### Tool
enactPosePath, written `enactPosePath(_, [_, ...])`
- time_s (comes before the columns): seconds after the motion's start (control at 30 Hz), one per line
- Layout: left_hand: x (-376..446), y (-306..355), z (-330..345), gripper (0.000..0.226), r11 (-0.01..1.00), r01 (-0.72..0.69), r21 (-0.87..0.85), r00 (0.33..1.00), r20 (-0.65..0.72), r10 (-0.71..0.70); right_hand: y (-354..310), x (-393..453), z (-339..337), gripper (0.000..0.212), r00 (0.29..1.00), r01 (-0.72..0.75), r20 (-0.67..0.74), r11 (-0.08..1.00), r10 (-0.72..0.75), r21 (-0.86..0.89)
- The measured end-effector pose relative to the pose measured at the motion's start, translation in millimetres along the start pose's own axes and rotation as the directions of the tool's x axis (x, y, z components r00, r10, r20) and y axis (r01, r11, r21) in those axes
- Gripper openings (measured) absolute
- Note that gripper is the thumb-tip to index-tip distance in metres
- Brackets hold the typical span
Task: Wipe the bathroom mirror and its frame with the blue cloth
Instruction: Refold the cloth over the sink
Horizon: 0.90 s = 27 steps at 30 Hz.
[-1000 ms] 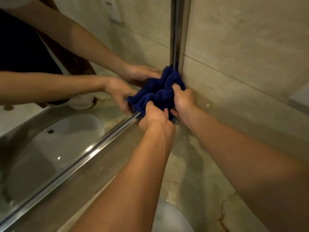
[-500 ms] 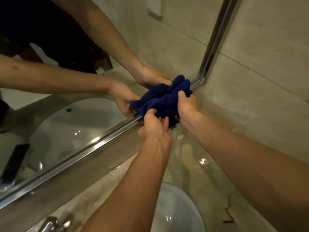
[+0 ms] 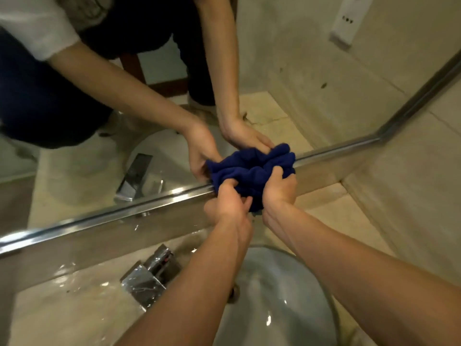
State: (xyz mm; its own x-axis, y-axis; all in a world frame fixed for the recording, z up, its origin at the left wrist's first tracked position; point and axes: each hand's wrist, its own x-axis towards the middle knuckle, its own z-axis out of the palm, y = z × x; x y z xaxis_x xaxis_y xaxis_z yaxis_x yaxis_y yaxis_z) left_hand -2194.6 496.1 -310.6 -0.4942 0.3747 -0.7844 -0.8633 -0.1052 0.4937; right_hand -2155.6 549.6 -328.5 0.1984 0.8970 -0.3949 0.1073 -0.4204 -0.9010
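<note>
Cloth: blue cloth, bunched, pressed on mirror frame bottom rail.
L hand: fingers curled, gripping cloth's near-left.
R hand: gripping cloth's right side.
Mirror: above rail, reflects both hands w/ cloth.
Below: chrome tap, basin.

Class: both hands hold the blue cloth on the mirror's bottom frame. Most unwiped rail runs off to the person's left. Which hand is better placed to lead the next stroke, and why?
Probably the left hand. It grips the blue cloth on the side facing the long chrome frame stretch, so it can pull along it. The right hand sits nearer the corner.
</note>
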Motion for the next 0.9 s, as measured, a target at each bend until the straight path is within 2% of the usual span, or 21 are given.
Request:
enactPosePath(0.17, [-3, 47, -50, 0.012, 1.0, -0.015, 0.02, 0.998, -0.062, 0.016, 13, -52, 31, 0.02, 0.999, 0.004, 0.052, 0.999, -0.001, -0.04])
enactPosePath(0.3, [-2, 83, -94, 0.014, 0.997, -0.076, 0.002, 0.992, -0.1, 0.076, 31, -97, 59, 0.03, 0.99, -0.037, 0.129, 0.994, 0.05, -0.1])
enactPosePath(0.4, [7, 109, -134, 0.007, 0.989, -0.146, 0.012, 0.979, -0.139, 0.146, 39, -135, 84, 0.028, 0.975, -0.073, 0.197, 0.984, 0.104, -0.161])
enactPosePath(0.53, [14, 124, -161, 0.004, 0.98, -0.201, -0.001, 0.961, -0.195, 0.197, 46, -162, 96, 0.024, 0.93, -0.171, 0.312, 0.98, 0.195, -0.102])
enactPosePath(0.63, [3, 105, -148, 0.006, 0.98, -0.198, 0.0, 0.964, -0.18, 0.194, 36, -144, 65, 0.022, 0.916, -0.188, 0.348, 0.98, 0.199, -0.065])
enactPosePath(0.7, [-8, 83, -125, 0.013, 0.985, -0.173, -0.011, 0.981, -0.091, 0.171, 22, -115, 35, 0.02, 0.942, -0.187, 0.29, 0.982, 0.169, 0.035])
enactPosePath(0.8, [-23, 42, -68, 0.024, 0.999, -0.043, 0.022, 0.998, 0.056, 0.042, -5, -58, -9, 0.014, 0.987, -0.121, 0.12, 0.981, 0.104, 0.151])
enactPosePath(0.83, [-25, 31, -48, 0.028, 1.0, -0.004, 0.025, 0.996, 0.09, 0.002, -14, -39, -20, 0.011, 0.99, -0.122, 0.096, 0.977, 0.106, 0.174])
enactPosePath(0.9, [-26, 17, -19, 0.038, 1.0, 0.019, 0.0, 0.995, 0.096, -0.019, -29, -12, -33, 0.015, 0.977, -0.185, 0.147, 0.959, 0.156, 0.213])
